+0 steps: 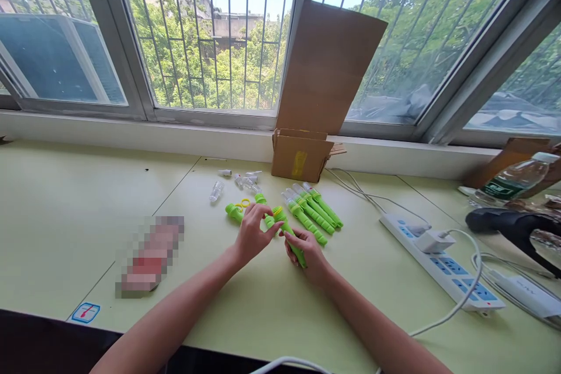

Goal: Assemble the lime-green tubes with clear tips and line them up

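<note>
My right hand (307,250) is closed around the body of a green plastic tube (289,231), which tilts with its top toward the window. Around the tube's neck sits a yellow ring (277,210). My left hand (255,229) has its thumb and index finger curled at this ring. Partly behind my left hand lie a green tube (259,198) and another green threaded tube (234,211), with loose yellow rings (243,204) beside them. To the right, several green tubes with clear caps (313,210) lie side by side.
Clear caps (216,191) and small white parts (225,173) lie farther back. An open cardboard box (300,158) stands by the window. At right are a power strip (442,266) with cables, a water bottle (517,178) and a black object (504,222). A pixelated object (151,257) lies left.
</note>
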A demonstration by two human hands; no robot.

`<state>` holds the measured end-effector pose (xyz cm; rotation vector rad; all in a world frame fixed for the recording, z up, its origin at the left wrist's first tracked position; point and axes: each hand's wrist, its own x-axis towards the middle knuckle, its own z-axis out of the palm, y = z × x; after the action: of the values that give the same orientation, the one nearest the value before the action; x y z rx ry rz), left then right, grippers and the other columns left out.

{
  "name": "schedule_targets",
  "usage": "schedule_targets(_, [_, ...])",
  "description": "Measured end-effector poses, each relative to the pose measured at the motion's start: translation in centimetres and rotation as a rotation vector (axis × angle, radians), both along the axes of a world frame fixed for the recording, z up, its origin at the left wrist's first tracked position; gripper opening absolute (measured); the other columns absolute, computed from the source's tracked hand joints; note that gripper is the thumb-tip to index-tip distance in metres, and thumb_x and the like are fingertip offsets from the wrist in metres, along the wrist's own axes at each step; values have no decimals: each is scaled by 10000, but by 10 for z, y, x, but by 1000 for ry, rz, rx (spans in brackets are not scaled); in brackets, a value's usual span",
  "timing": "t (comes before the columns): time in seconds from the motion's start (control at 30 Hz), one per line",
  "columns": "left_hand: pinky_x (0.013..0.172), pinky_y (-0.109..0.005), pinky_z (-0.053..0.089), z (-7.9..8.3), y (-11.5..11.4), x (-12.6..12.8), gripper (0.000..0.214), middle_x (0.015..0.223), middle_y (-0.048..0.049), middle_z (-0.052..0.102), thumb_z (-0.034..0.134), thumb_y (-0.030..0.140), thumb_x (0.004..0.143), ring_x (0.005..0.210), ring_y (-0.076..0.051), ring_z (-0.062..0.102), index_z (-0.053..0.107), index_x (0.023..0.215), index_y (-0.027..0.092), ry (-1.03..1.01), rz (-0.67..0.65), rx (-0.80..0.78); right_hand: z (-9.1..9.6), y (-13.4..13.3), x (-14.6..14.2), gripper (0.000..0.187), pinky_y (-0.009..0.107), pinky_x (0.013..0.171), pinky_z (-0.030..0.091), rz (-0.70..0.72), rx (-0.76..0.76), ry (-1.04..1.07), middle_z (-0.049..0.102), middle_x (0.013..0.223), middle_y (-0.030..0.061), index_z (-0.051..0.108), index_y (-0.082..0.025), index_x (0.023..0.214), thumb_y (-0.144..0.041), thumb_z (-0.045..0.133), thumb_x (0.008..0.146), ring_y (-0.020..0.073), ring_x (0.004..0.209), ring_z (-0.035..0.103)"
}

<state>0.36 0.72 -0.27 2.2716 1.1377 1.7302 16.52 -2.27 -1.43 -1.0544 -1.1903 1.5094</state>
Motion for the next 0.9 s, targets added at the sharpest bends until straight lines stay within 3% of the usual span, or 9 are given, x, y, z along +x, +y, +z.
schedule_targets(0.17, [709,-290,431,1,-1,0,220,778,-9,577,668,320,752,715,-145,503,497,820,199,-6,0,-8,0,-1,0,321,174,304,211,2,47,-34,447,448,-74,581,-159,855,-454,628,738,47,313,333])
schedule_targets(0.33, [718,-297,430,1,-2,0,215,766,-7,575,669,317,751,719,-149,512,500,816,201,-9,9,-7,-4,-2,-2,438,172,287,219,-12,74,-119,439,399,-106,547,-177,973,-464,688,674,45,273,289])
schedule_targets(0.9, [711,-303,439,1,-2,0,259,778,-12,585,694,345,724,715,-151,511,503,824,201,-4,-9,-15,0,-1,-2,374,166,279,198,35,5,0,470,459,-82,547,-177,873,-474,679,688,36,281,316])
